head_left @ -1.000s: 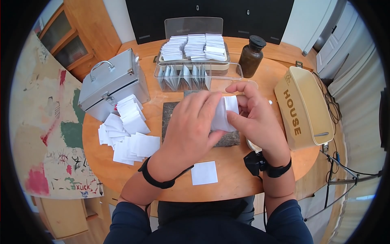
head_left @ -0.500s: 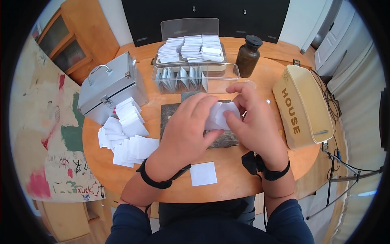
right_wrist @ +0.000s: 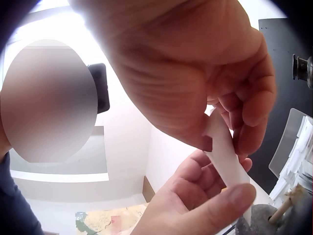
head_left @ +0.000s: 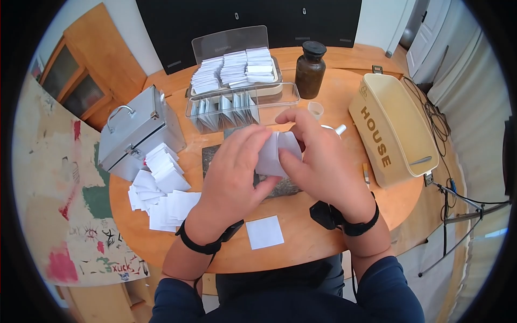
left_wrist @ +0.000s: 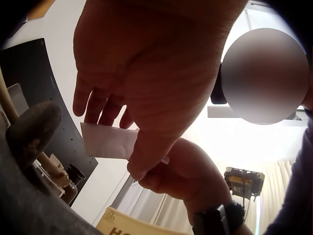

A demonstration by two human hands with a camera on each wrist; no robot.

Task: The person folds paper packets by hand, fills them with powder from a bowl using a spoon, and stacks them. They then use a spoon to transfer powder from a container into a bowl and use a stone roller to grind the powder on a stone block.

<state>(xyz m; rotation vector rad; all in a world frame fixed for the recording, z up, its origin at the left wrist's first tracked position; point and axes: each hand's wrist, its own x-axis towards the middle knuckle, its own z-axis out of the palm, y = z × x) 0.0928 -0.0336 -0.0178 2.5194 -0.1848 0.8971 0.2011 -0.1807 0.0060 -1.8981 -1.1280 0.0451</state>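
A small folded white paper packet is held up between both hands, above a dark stone slab. My left hand grips its left side, thumb below and fingers behind. My right hand pinches the right side between thumb and fingers, the index finger raised and bent. In the left wrist view the packet spans from the left fingers to the thumb. The right wrist view shows the packet edge-on, the left thumb across its lower end. A white square sheet lies near the table's front edge.
Left stand a silver case and a pile of white packets. Behind are a clear divided box, a tray of packets and a brown jar. A cream bin and small cup sit right.
The head view has turned slightly, so the table's things sit further left. Between the fingers the packet has been bent and turned, its folded part now curving upright. Both hands keep hold.
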